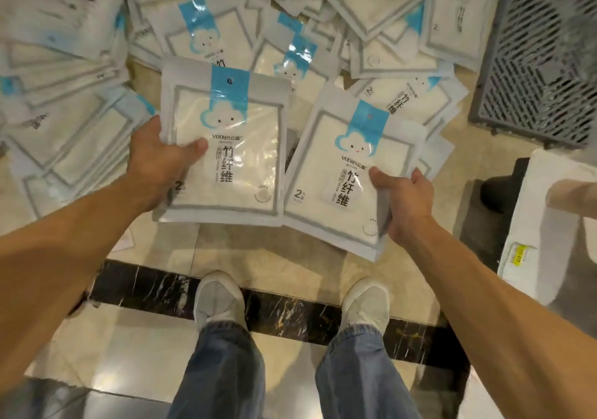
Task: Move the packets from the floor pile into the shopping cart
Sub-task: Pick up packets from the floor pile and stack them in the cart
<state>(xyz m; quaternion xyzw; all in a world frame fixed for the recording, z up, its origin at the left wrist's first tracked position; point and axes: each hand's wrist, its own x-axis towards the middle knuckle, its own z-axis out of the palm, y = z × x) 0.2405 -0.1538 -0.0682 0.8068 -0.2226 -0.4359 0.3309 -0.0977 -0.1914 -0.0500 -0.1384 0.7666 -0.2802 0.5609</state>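
Head view, looking down: left thumb (197, 145) pressed flat across front of left packet (226, 147), remaining fingers tucked behind and out of sight, left hand (158, 160) gripping its left edge. Right thumb (381, 177) likewise laid over front of right packet (349, 173), other fingers curled round its right edge and hidden behind, right hand (407, 202) clamping a small stack, grey edges of further packets showing under the thumb. Both packets held face up, side by side, edges touching or nearly so, above pale tiled floor (258, 257). Each: clear white pouch, cream cloth inside with grey border, blue header strip, smiling cloud face, black printed characters, "2" at lower left. Beyond, pile of packets (371, 14) spread over floor, overlapping at all angles, far ones blurred, print unreadable, cut off at top and left edges. Grey slotted cart (542, 72) at upper right, only a corner visible, contents not discernible. Below hands, two pale shoes (219, 295) and blue jeans, standing on dark marble strip. White block at right edge, partly cropped, nature unclear.
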